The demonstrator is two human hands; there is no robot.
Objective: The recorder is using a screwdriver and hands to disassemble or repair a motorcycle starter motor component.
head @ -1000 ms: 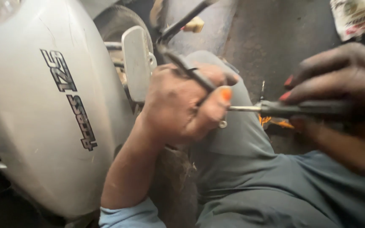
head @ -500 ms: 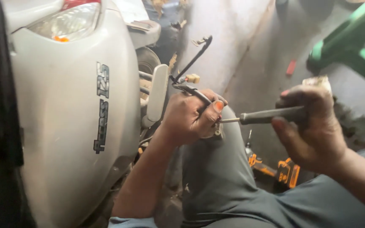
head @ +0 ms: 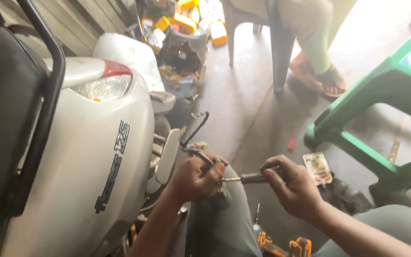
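My left hand is closed around a small metal part with a black cable looping up from it, held over my knee beside the rear of a silver scooter. My right hand grips the dark handle of a screwdriver. Its thin shaft points left and its tip meets the part in my left fingers. Both hands hover above my grey trouser leg.
A green plastic stool stands at the right. Another person's sandalled foot rests by a grey chair leg. Orange-and-black tools lie on the floor by my knee. A small printed packet lies nearby. Boxes and clutter fill the back.
The view has pulled back and risen, showing more of the scooter and the floor. Both hands keep their grip, with the screwdriver still pressed to the part in my left hand.
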